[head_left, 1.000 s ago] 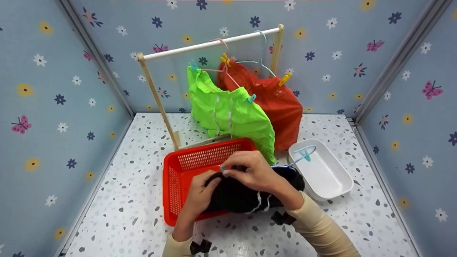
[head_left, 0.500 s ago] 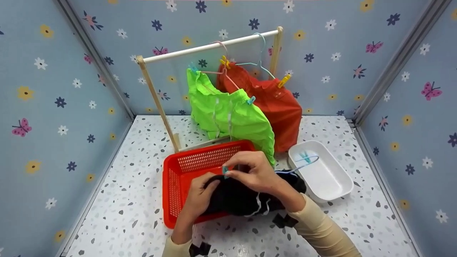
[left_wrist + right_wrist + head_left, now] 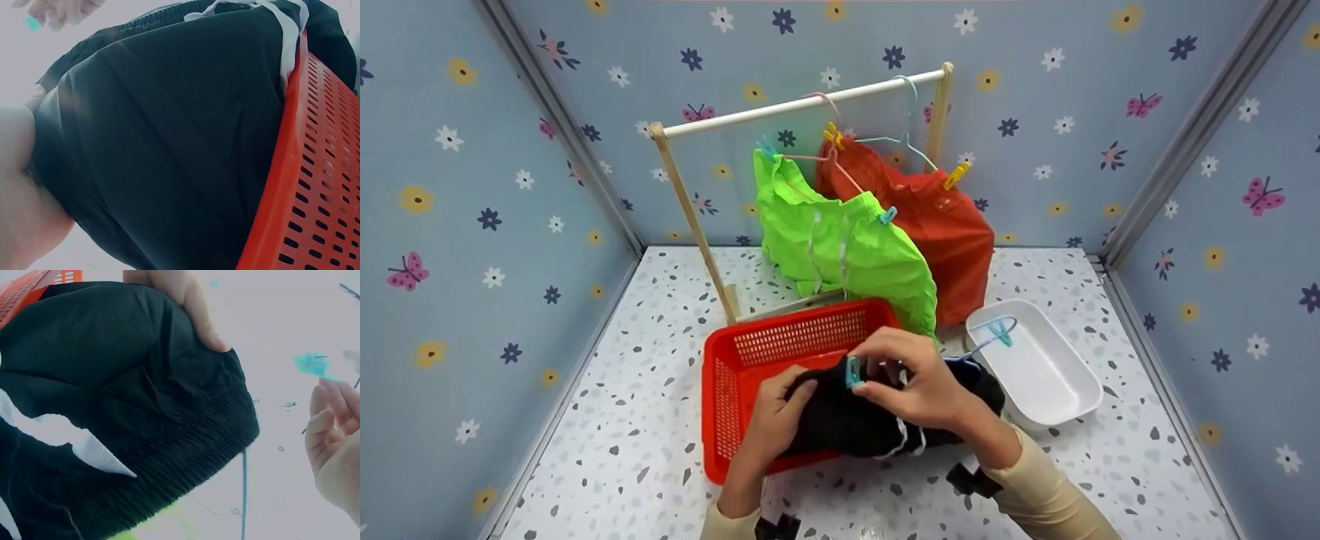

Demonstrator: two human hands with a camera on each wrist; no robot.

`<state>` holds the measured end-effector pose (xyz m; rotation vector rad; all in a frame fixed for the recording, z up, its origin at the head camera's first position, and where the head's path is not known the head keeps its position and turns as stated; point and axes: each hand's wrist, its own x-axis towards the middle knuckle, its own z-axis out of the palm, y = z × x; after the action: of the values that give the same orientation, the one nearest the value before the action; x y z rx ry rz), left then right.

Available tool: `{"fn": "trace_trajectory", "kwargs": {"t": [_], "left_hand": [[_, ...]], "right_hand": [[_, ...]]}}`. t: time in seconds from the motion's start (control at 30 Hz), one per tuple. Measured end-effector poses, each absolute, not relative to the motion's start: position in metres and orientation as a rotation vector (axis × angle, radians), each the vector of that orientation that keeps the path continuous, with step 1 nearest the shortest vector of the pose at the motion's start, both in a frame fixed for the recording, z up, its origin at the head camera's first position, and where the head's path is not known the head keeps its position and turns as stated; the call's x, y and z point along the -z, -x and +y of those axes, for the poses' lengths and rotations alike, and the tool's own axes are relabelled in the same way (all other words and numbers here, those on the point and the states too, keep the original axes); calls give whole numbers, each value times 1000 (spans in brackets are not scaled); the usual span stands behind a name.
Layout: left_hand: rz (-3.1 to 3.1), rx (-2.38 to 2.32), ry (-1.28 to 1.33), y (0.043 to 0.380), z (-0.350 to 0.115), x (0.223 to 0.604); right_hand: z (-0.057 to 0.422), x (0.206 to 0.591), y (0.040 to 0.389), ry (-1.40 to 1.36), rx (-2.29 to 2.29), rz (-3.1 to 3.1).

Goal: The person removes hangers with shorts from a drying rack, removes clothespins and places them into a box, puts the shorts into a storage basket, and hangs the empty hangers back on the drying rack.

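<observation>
A pair of black shorts (image 3: 840, 424), with a gathered waistband and white drawstrings (image 3: 104, 455), lies across the front of the red basket (image 3: 711, 420). My left hand (image 3: 776, 409) grips the left end of the waistband, thumb on the near side. Between thumb and fingers of my right hand (image 3: 915, 379) is a teal clothespin (image 3: 853, 372), held upright above the shorts and apart from the left hand. A light blue hanger (image 3: 976, 349) sticks out of the shorts' right side, its hook over the white tub; the rest is hidden by cloth and hand.
Behind the basket, a rack with a white bar (image 3: 765, 112) bears green shorts (image 3: 840, 247) and red shorts (image 3: 952, 240), clipped to hangers. The white tub (image 3: 1061, 375) at the right holds another teal clothespin (image 3: 1001, 331). Patterned walls enclose the table.
My right hand has drawn the teal clothespin rightward, away from my left hand, and turned it more upright. The hanger hook has shifted slightly over the tub. My left hand keeps its grip.
</observation>
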<state>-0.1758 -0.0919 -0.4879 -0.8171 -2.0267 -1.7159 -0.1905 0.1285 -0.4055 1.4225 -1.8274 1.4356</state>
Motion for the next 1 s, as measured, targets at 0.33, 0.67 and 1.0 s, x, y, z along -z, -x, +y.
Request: {"fn": "trace_trajectory", "kwargs": {"t": [0.33,0.67,1.0], "left_hand": [[-2023,1701,797,178,-97,494],[-2011,1715,737,181,-102,499],[-2044,1797,667,179,-106,505]], "right_hand": [[143,394,174,-1286,-1519,-1841],[172,415,183,-1101,-1658,-1872],[208,444,190,-865,-1763,-1970]]}}
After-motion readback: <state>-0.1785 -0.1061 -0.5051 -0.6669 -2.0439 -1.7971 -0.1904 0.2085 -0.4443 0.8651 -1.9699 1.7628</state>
